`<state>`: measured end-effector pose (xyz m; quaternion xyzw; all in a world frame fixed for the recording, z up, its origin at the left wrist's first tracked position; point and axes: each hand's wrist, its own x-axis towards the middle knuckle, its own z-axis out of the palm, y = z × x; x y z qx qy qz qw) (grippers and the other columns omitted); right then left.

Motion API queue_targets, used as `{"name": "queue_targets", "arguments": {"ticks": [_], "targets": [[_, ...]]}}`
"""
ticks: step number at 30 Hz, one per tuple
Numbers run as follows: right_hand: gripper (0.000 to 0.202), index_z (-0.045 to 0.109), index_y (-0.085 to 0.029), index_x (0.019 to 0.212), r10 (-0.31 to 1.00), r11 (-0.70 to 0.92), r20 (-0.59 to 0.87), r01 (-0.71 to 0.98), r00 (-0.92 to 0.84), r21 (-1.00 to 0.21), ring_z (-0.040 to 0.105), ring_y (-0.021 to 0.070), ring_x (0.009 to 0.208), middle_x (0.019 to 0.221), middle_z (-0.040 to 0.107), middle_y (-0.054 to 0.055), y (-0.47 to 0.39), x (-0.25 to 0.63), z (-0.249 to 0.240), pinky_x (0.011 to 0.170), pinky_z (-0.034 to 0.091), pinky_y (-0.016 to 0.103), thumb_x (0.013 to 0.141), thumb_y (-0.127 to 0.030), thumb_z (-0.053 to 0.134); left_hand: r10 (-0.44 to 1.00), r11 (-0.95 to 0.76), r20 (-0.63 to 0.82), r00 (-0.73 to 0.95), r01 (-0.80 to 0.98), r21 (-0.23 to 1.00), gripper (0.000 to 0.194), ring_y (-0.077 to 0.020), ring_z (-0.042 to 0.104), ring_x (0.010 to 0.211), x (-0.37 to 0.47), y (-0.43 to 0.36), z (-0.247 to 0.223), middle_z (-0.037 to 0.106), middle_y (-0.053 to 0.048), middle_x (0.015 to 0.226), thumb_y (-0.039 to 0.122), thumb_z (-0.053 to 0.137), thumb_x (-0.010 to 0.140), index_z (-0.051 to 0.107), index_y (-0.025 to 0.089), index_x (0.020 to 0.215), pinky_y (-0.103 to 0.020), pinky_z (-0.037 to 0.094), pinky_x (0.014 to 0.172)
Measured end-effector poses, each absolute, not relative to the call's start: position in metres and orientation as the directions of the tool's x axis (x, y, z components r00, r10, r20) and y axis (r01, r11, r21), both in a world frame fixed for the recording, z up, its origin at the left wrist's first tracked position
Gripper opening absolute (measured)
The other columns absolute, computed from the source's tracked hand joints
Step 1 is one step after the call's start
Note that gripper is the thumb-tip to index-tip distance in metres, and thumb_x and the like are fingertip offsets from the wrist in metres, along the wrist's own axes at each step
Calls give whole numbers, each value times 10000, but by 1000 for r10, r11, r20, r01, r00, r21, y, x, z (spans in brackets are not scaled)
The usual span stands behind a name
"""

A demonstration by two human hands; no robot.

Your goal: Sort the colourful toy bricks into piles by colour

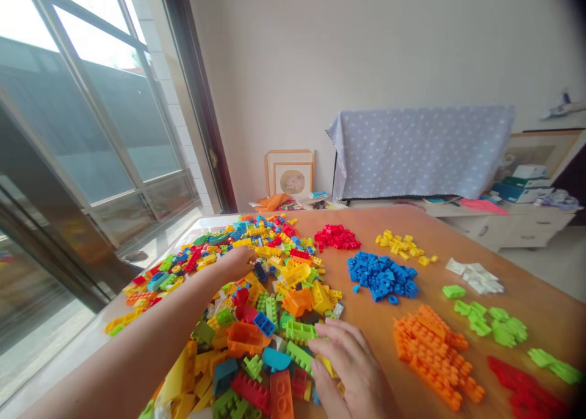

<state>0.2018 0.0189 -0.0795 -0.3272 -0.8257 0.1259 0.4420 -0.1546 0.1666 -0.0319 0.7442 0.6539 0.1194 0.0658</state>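
A big mixed heap of toy building bricks (245,339) in many colours covers the left side of the wooden table. My left hand (238,261) reaches across into the middle of this heap, close to yellow and dark blue bricks. Its fingers point down and are mostly hidden, so what they hold, if anything, does not show. At the heap's near right edge rests my right hand (350,364), fingers stretched and slightly apart. Its fingertips are beside or touching a light green brick (300,355); I see nothing gripped in it.
Sorted piles lie on the table (366,315): red bricks (337,237), blue bricks (382,275), yellow bricks (405,246), white bricks (476,275), orange bricks (433,355), light green bricks (492,318) and dark red pieces (524,388). Behind stands a cabinet (522,229); a glass window (105,113) is at left.
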Motion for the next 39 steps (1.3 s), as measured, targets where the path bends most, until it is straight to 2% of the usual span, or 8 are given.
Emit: {"name": "queue_targets", "arguments": {"ticks": [3, 7, 10, 13, 20, 26, 33, 39], "targets": [[310, 724, -322, 1161, 663, 744, 647, 424, -376, -516, 635, 327, 1180, 1184, 728, 94, 19, 201, -77, 958, 580, 508, 879, -205, 664, 990, -128, 91, 109, 965, 228, 70, -238, 642, 759, -153, 165, -31, 684, -63, 743, 240, 605, 700, 653, 207, 661, -322, 446, 695], [332, 721, -335, 1176, 669, 741, 642, 402, -374, -538, 632, 322, 1178, 1187, 728, 86, 19, 202, -76, 966, 578, 503, 879, -197, 665, 993, -85, 98, 68, 979, 187, 47, -227, 606, 674, -151, 165, -24, 677, -59, 723, 227, 599, 680, 642, 213, 688, -324, 409, 634], [347, 711, -325, 1193, 659, 751, 647, 394, -383, -530, 620, 314, 1201, 1206, 724, 81, 19, 204, -78, 991, 571, 488, 877, -185, 672, 988, -101, 134, 78, 981, 167, 116, -231, 628, 752, -141, 169, -17, 701, -69, 833, 230, 550, 747, 662, 218, 777, -325, 434, 676], [337, 703, -311, 1181, 638, 766, 670, 403, -380, -502, 631, 310, 1182, 1189, 728, 85, 19, 204, -78, 976, 580, 470, 876, -172, 666, 980, -179, 109, 164, 972, 151, 193, -221, 657, 873, -122, 173, -12, 722, -66, 980, 227, 529, 791, 710, 229, 859, -309, 468, 754], [282, 687, -228, 1107, 530, 829, 777, 399, -339, -392, 667, 255, 1072, 1055, 731, 90, 21, 199, -67, 901, 612, 407, 877, -102, 585, 974, -219, -57, 221, 975, 44, 125, -248, 674, 830, -91, 178, -19, 714, -86, 966, 242, 655, 710, 729, 198, 801, -326, 495, 713], [267, 684, -202, 1076, 545, 824, 767, 382, -337, -418, 650, 242, 1064, 1022, 718, 89, 19, 197, -63, 935, 598, 403, 870, -67, 580, 971, -225, -85, 224, 974, -12, 197, -257, 672, 901, -88, 175, -19, 696, -83, 1028, 250, 665, 713, 677, 210, 905, -316, 479, 718], [263, 684, -220, 1076, 616, 774, 734, 391, -285, -498, 644, 237, 1044, 1006, 709, 76, 19, 194, -61, 941, 579, 418, 892, -69, 572, 976, -204, -63, 206, 978, 48, 184, -245, 635, 819, -85, 175, -24, 667, -54, 900, 225, 665, 651, 613, 224, 827, -302, 413, 661], [266, 671, -219, 1076, 621, 769, 739, 382, -259, -513, 635, 228, 1030, 1008, 704, 69, 21, 196, -58, 943, 567, 419, 899, -54, 562, 989, -116, -61, 136, 960, 253, 244, -206, 595, 749, -98, 184, -21, 658, -14, 803, 259, 667, 651, 643, 213, 889, -284, 395, 630]]}}
